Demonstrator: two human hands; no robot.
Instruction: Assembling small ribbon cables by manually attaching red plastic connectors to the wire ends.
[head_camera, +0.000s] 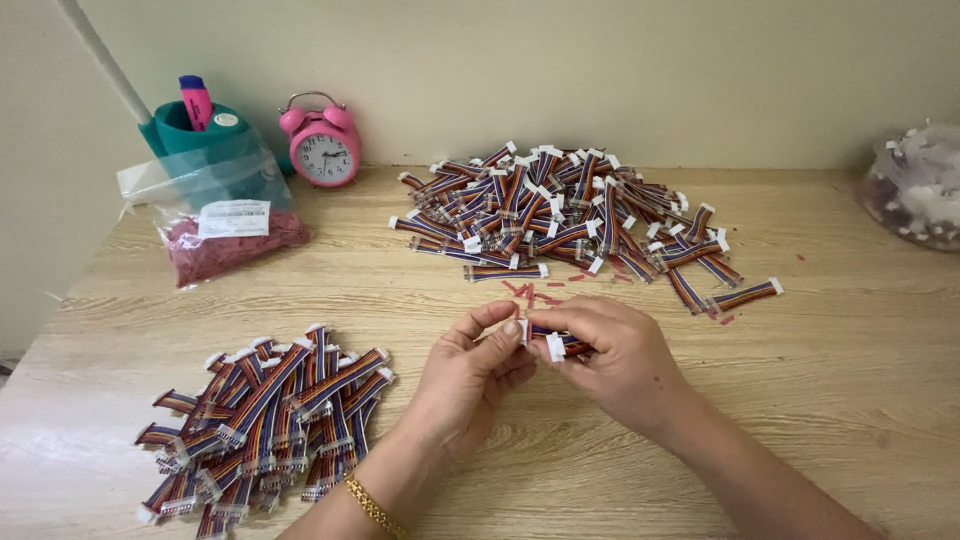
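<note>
Home desk used for piecework: wooden tabletop (820, 400) against plain wall, pink alarm clock (323, 147) far left, heaps of short ribbon cables (560, 210), bagged parts (225, 225).

Two bare forearms reach in from the bottom edge, with no sleeves showing on either. The left hand (470, 372) has a thin gold chain bracelet (374, 508) at the wrist. The right hand (612, 358) wears nothing, and its fingernails look short and unpainted.
</note>
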